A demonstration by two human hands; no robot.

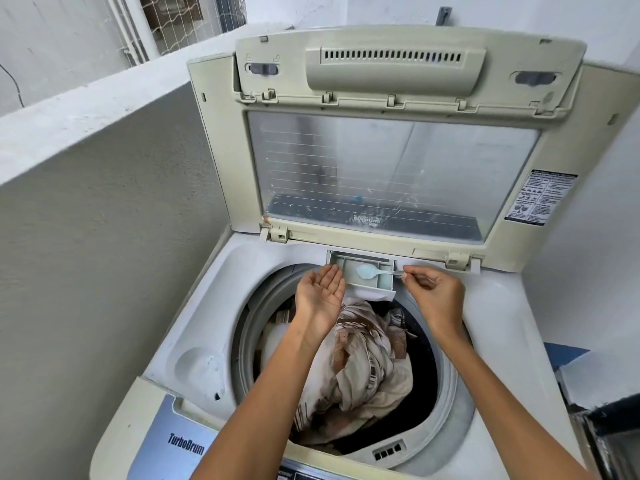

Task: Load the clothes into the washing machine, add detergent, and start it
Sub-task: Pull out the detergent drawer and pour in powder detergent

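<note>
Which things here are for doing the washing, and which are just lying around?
For the washing: washing machine, clothes, detergent drawer, spoon of powder, right hand pinching it, left hand.
Just around: grey wall, window grille.

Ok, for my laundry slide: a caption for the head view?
Right hand holds a spoon of pale blue detergent over the dispenser drawer; left hand open beside it, clothes in drum.

Forearms [263,393]: bare, both of them, frame edge to wrist.
Left hand [320,294]: bare.
Right hand [434,294]: bare too; nails look short, hard to call.
</note>
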